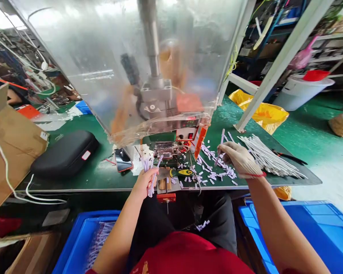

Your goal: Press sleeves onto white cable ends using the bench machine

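Observation:
My bare left hand (146, 180) is closed round a bundle of thin lilac strips (147, 163) at the bench's front edge, left of a small press fixture (163, 150). In a white knit glove, my right hand (236, 155) pinches one lilac strip (220, 142), which stands nearly upright above scattered short lilac pieces (213, 176). Right of the glove lies a pile of long white strips (271, 156). A tool with a yellow and black handle (185, 172) rests in front of the fixture.
A cloudy plastic shield (103, 68) hangs over the press. Left are a black case (64, 152), a phone (123, 160) and a cardboard box (14, 140). Black-handled pliers (291, 156) lie at the right. Blue bins (74, 243) (317, 228) flank my legs.

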Tool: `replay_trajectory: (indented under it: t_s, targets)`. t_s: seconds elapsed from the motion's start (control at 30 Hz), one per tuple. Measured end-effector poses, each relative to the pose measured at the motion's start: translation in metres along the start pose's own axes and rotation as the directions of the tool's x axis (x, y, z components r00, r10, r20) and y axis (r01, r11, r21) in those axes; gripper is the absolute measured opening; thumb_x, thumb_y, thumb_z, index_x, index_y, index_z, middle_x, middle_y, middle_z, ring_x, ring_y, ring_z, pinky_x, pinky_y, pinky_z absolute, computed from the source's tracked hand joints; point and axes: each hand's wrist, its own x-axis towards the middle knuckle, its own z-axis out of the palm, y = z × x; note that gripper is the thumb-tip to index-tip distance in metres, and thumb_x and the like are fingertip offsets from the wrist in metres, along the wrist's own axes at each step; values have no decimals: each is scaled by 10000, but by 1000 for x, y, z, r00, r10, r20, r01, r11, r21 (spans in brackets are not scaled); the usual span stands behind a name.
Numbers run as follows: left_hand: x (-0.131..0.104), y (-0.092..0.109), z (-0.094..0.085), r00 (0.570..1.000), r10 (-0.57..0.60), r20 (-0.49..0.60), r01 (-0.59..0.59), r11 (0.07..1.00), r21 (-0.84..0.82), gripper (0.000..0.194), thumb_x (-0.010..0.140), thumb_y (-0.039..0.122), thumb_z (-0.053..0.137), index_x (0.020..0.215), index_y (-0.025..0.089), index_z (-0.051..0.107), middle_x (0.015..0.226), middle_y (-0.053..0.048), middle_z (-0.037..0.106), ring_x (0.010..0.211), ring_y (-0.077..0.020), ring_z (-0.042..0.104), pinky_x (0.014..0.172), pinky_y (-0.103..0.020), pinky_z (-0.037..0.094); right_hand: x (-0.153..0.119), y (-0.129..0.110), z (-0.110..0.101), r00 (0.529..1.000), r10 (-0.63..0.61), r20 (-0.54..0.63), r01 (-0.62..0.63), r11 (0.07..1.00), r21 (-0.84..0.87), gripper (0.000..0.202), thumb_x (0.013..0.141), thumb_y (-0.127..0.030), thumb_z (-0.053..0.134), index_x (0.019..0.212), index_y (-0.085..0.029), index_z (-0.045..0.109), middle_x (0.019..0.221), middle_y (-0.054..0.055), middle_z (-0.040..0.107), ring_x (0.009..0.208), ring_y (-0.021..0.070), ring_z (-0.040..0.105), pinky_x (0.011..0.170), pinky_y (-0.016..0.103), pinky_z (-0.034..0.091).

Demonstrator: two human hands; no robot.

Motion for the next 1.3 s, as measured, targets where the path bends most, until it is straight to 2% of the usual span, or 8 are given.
replay_trajectory:
  t_s: [0.07, 0.2, 0.33, 0.47, 0.73, 1.07, 1.2, 1.3]
  targets:
    - [-10, 1, -7, 1000, 6, 0, -6, 998, -60, 350, 677, 464, 767, 644, 173, 574, 366, 125, 281, 311, -27, 204, 351, -178, 154, -29, -14, 21, 978, 30, 206, -81, 967, 241, 358, 858, -556, 610, 881, -199, 594, 603, -21, 570, 428, 96, 462, 390, 206, 331]
    - [-25, -4, -15, 999, 23, -40, -29, 987, -156, 370, 701, 458, 801, 667, 160, 584, 379, 128, 287, 319, -15, 214, 356, -160, 163, -66, -35, 98, 872, 50, 488, -236, 915, 327, 349, 845, -540, 628, 822, -200, 549, 546, -48, 548, 347, 78, 427, 324, 184, 311]
    - [-31, -14, -24, 995, -7, -99, -10, 985, -171, 403, 674, 485, 825, 685, 154, 595, 398, 120, 315, 327, -15, 244, 350, -150, 171, -64, -35, 165, 873, 90, 480, -249, 927, 279, 334, 836, -509, 598, 742, -205, 496, 520, -45, 561, 323, 88, 459, 303, 184, 337]
    - [-36, -20, -33, 991, -35, -125, 15, 988, -156, 434, 660, 517, 824, 686, 148, 597, 403, 99, 379, 323, -10, 263, 344, -143, 166, -57, -27, 192, 904, 120, 411, -254, 923, 289, 293, 837, -472, 563, 725, -213, 485, 467, -53, 540, 317, 109, 496, 302, 190, 351]
    - [-39, -23, -38, 990, -30, -136, 12, 992, -127, 455, 649, 536, 812, 672, 140, 589, 465, 58, 475, 331, -11, 299, 334, -150, 144, -53, -26, 201, 906, 122, 405, -288, 879, 380, 275, 798, -433, 577, 658, -207, 507, 483, -34, 556, 336, 114, 520, 305, 201, 381]
    - [-42, -15, -41, 999, 45, -1, -45, 996, 72, 368, 773, 473, 726, 650, 149, 601, 473, 28, 527, 337, -52, 408, 346, -176, 198, -48, -24, 199, 883, 167, 439, -338, 875, 347, 265, 825, -443, 584, 740, -206, 501, 527, -23, 585, 329, 108, 495, 309, 210, 377]
    - [-38, -1, -46, 990, 71, 123, -99, 967, 236, 326, 790, 434, 724, 654, 156, 623, 471, 32, 526, 336, -65, 425, 363, -192, 272, -44, -43, 165, 883, 43, 467, -137, 976, 171, 324, 897, -518, 540, 848, -197, 538, 674, -5, 650, 421, 101, 544, 394, 207, 405]
    - [-34, 13, -44, 972, 28, 233, -117, 917, 382, 303, 779, 393, 748, 619, 167, 624, 477, 17, 543, 341, -77, 425, 367, -208, 292, -44, -63, 135, 782, -183, 596, 209, 978, 26, 316, 903, -501, 574, 967, -198, 638, 836, 10, 696, 614, 121, 620, 549, 214, 455]
